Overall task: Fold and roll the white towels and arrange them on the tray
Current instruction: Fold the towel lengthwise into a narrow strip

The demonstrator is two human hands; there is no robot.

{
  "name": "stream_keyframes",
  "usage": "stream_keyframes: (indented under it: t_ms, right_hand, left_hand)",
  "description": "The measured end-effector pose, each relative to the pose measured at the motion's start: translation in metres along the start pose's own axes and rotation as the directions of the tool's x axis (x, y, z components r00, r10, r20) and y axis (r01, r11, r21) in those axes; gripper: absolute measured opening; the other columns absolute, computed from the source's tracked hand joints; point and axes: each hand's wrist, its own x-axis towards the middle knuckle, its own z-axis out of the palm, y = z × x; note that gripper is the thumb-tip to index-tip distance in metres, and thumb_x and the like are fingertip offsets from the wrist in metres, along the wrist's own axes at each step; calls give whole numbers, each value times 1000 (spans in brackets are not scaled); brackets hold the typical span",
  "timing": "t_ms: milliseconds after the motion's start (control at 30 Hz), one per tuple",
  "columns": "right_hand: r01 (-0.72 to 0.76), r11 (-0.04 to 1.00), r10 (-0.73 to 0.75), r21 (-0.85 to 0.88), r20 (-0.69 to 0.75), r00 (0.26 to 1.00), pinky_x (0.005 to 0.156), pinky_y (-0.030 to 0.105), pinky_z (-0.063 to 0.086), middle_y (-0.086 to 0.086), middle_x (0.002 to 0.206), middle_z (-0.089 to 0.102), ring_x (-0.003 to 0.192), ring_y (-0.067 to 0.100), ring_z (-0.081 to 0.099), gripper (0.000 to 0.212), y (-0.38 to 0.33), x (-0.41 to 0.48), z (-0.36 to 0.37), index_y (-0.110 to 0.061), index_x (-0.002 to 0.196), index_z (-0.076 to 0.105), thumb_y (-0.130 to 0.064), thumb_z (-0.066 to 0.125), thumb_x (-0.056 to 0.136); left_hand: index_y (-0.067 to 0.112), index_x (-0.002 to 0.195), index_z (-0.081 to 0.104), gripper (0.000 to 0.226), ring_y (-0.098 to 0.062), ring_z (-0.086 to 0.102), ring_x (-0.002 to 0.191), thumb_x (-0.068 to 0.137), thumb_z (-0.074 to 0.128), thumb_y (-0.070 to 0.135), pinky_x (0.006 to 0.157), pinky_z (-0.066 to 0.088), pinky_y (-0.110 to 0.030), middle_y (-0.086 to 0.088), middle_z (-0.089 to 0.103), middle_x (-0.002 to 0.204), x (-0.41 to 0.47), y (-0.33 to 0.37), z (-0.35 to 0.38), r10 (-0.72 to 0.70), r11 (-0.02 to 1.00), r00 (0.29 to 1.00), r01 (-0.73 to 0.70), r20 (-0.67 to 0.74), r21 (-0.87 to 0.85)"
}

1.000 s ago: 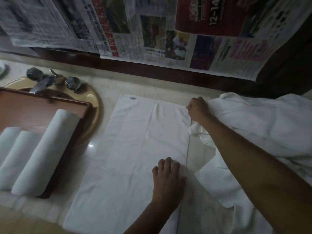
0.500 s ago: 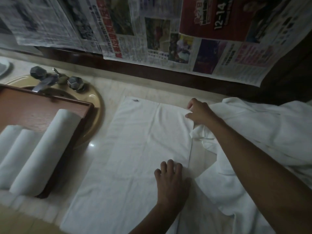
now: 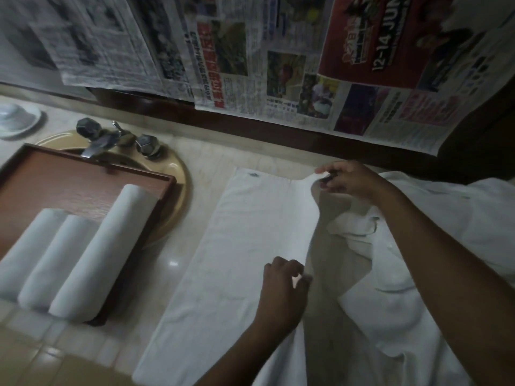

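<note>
Towel (image 3: pixel 250 246) runs lengthwise, near to far. Right hand (image 3: pixel 348 181) pinches its far corner, left hand (image 3: pixel 281 293) its right edge.

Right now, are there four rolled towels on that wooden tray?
No, only three rolled towels lie side by side on the tray.

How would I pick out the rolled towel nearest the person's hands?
Find the brown tray lying over the sink at left. Of three white rolls side by side on it, this rolled towel is the rightmost, clearly longer than the middle roll and left roll.
</note>
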Motion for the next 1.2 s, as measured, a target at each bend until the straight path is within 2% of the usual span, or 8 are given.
stream_keyframes:
  t_ms: [100, 167, 300, 533, 667, 833, 1033, 1200]
  right_hand:
    - [151, 983, -156, -103, -37, 987, 82, 25, 61, 2, 93, 76, 86, 11, 73, 25, -12, 11, 25, -17, 106, 75, 3, 65, 96]
    - [241, 936, -271, -256, -89, 958, 76, 22, 56, -8, 88, 75, 78, -1, 68, 17, -21, 28, 49, -22, 100, 77, -7, 72, 95]
    - [281, 869, -375, -408, -171, 911, 76, 30, 51, -5, 91, 73, 79, 13, 66, 5, -38, 70, 107, -25, 91, 79, -28, 81, 87]
    - [75, 794, -249, -603, -209, 946, 79, 35, 45, -11, 80, 63, 83, 19, 62, 29, -22, 124, 186, -27, 84, 60, -54, 68, 90]
    - [75, 767, -306, -637, -261, 916, 83, 40, 40, -12, 79, 56, 91, 23, 59, 24, -4, 136, 198, -28, 84, 58, -47, 67, 94]
    - [107, 744, -355, -659, -255, 899, 82, 41, 45, -10, 86, 59, 92, 25, 60, 23, 2, 142, 199, -28, 87, 57, -47, 63, 97]
    - [110, 727, -409, -678, -299, 862, 83, 38, 35, -10, 91, 63, 95, 23, 60, 29, 7, 147, 201, -23, 93, 61, -51, 58, 100]
    - [74, 711, -424, -700, -342, 839, 82, 37, 30, -5, 98, 68, 98, 25, 58, 28, 13, 149, 207, -23, 90, 62, -50, 62, 97]
  left_hand:
    - [26, 73, 58, 25, -11, 58, 76, 97, 65, 28, 73, 48, -29, 8, 61, 78, 2, 0, -48, -146, 970, 983, 165, 114, -180]
    - [17, 77, 62, 23, -21, 66, 75, 100, 62, 20, 71, 56, -41, -1, 67, 77, 2, -4, -78, -237, 853, 956, 289, 171, -435]
    - [1, 92, 60, 16, -22, 70, 76, 104, 54, 9, 68, 57, -33, -10, 71, 81, 3, -28, -128, -333, 649, 914, 401, 233, -646]
    - [16, 68, 66, 30, -21, 54, 59, 98, 67, 18, 64, 46, -37, -11, 55, 66, 27, -107, -156, -595, 631, 777, 610, 206, -479]
    - [19, 68, 66, 30, -14, 60, 55, 98, 67, 20, 57, 49, -28, -1, 64, 65, 36, -108, -171, -489, 622, 822, 564, 294, -543]
    - [23, 78, 69, 16, -12, 67, 62, 90, 71, 33, 62, 55, -32, 5, 73, 69, 42, -140, -167, -522, 844, 851, 509, -46, -171]
    - [22, 85, 63, 16, -11, 56, 50, 97, 68, 31, 48, 37, -26, 0, 71, 64, 37, -141, -162, -401, 878, 913, 360, -73, -315]
    - [24, 77, 60, 21, -7, 62, 56, 93, 72, 30, 56, 50, -36, 4, 70, 66, 40, -156, -161, -466, 881, 870, 439, -163, -179]
